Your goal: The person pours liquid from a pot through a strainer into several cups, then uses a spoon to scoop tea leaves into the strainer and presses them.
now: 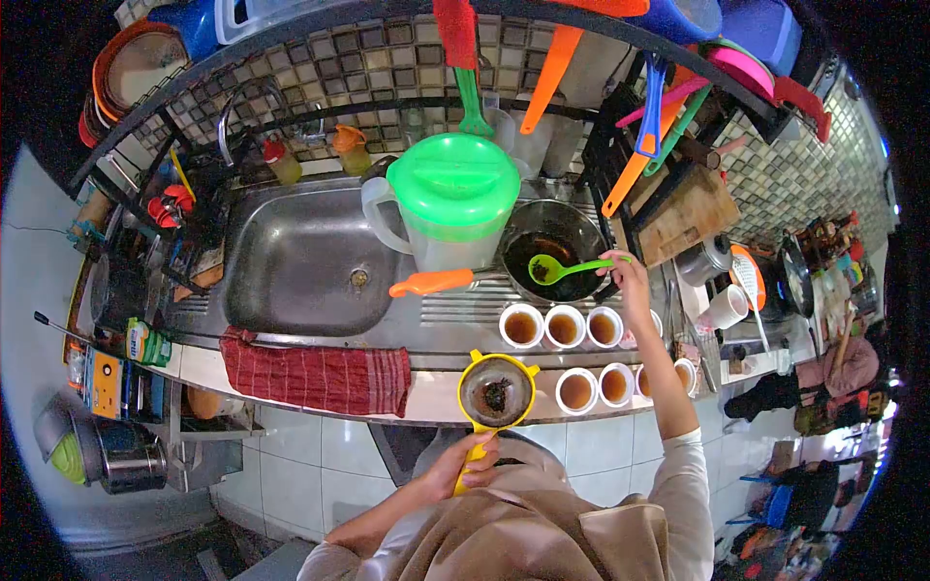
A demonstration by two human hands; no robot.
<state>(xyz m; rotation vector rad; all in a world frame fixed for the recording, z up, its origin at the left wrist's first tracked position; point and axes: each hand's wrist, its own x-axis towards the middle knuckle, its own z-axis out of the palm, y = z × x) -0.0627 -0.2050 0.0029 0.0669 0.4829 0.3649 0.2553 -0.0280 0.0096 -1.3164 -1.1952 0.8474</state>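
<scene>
My left hand [467,465] is closed round the handle of a yellow strainer [497,391], which has dark leaves in its mesh and hangs at the counter's front edge. My right hand [627,281] grips a green ladle [567,270], its bowl inside a dark pot [528,230] of dark liquid. The pot's orange handle [433,282] points left. Several white cups [521,326] of brown liquid stand in two rows in front of the pot, some partly hidden by my right forearm.
A clear pitcher with a green lid [455,184] stands left of the pot. Further left are the steel sink [305,261] and a red cloth [315,376] over the counter edge. Orange and blue utensils [651,136] hang overhead. A wooden board [688,215] leans at right.
</scene>
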